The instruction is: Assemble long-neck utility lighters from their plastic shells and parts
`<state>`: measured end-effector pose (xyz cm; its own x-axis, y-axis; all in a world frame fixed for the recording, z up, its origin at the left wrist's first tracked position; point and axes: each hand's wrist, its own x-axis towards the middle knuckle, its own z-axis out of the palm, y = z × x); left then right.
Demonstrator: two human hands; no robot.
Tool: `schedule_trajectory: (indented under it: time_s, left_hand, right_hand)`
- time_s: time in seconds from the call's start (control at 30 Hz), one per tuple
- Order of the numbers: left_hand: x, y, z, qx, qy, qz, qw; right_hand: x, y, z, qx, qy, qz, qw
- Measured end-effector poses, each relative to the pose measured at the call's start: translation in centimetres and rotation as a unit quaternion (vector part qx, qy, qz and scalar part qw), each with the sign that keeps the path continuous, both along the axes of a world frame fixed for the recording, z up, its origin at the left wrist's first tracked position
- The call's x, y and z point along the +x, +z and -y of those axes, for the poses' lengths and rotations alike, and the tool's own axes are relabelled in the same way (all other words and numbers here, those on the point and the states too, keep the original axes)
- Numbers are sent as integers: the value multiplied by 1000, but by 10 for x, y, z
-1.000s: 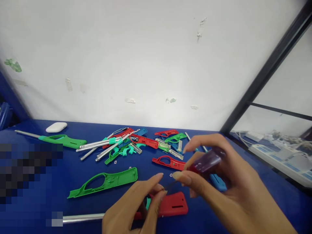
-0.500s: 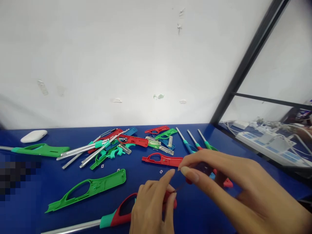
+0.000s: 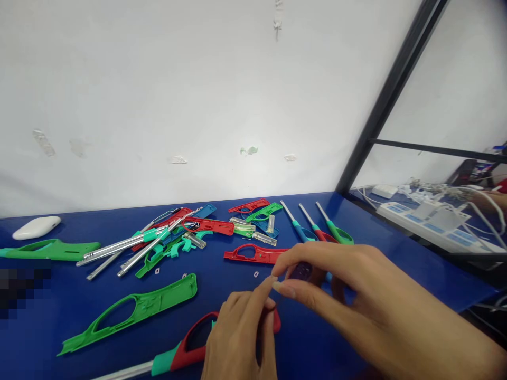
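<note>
A red gas lighter (image 3: pixel 189 354) with a turquoise collar and a metal tube lies at the near edge. My left hand (image 3: pixel 241 338) is closed around its handle, hiding most of it. Just above the handle's end, my right hand (image 3: pixel 336 295) pinches thumb and forefinger together, close to the left fingertips. Inside its curled fingers shows the dark, rounded handle of what looks like a small screwdriver (image 3: pixel 301 271); its thin shaft points down at the lighter and is mostly hidden. Left of them lies an open green handle half (image 3: pixel 166 301).
A pile of metal lighter tubes (image 3: pixel 127 244) and coloured shells lies at the back. Beyond my right hand are a red handle half (image 3: pixel 257 254) and three assembled lighters (image 3: pixel 317 224). A white case (image 3: pixel 37 227) sits far left, a power strip (image 3: pixel 435 227) right, past a black post (image 3: pixel 368 126).
My view has shifted slightly, moving the table things left in the picture. The right hand's fingertips have come down closer to the left hand and the lighter's handle.
</note>
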<state>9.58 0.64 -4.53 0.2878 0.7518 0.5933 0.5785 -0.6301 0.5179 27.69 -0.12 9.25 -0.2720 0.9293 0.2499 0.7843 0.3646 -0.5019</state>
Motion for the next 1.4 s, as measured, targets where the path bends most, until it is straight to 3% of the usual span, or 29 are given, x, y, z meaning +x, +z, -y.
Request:
schedule_trajectory:
  time_s: [0.27,0.43,0.67,0.77,1.03,1.13,1.27,1.4]
  left_hand:
    - [3,1,1,49,21,-24,998]
    - [3,0,-1,63,6,-12,998]
    - [-5,0,2,67,5,1,998]
    - [-5,-1,2,67,4,1,998]
    - [-2,3,6,18,28,13,999]
    - [-3,2,5,28,12,13,999]
    - [-4,0,2,32,7,16,999]
    - [-3,1,4,18,24,24,999]
  right_hand:
    - [-2,-3,-11,43,-20,9,999]
    - [9,-9,0,96,73,38,992]
    - [6,4,9,-7,137,-41,990]
    - [1,12,4,-34,118,-56,991]
    - [-8,5,-9,32,-4,-47,998]
    - [-2,4,-7,37,4,-44,998]
    - [0,9,-7,-12,54,-68,996]
    - [-12,11,-11,-13,-2,-108,994]
